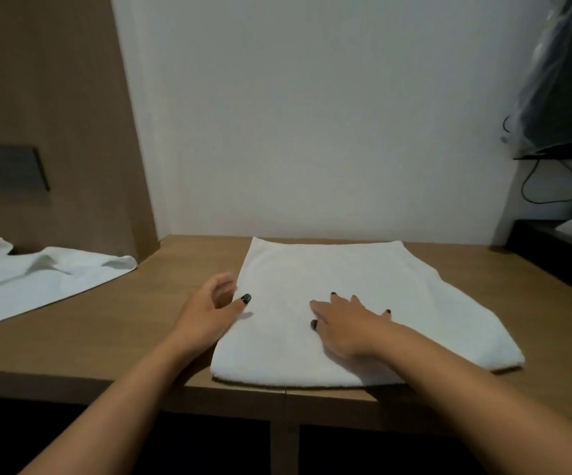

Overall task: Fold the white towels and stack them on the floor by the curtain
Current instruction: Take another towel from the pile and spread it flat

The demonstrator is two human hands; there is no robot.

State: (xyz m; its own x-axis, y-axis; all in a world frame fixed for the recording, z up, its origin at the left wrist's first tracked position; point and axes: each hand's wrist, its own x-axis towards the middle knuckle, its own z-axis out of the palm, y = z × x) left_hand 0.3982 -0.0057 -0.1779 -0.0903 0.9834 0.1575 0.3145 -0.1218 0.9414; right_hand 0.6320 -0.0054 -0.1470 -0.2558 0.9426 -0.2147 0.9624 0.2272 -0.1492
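The folded white towel (pixel 356 303) lies flat on the wooden desk (pixel 161 310), its near edge along the desk's front. My right hand (pixel 348 325) rests palm down on its middle, fingers spread and straight. My left hand (pixel 209 311) sits at the towel's left edge, fingers loosely curled and blurred, thumb on the cloth; I cannot tell whether it pinches the edge. A second, unfolded towel (pixel 38 279) lies rumpled well off to the left.

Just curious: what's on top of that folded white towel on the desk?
The right hand lies flat on the folded towel; the left hand touches its left edge. Whatever lies under the towel on the wooden desk is covered.
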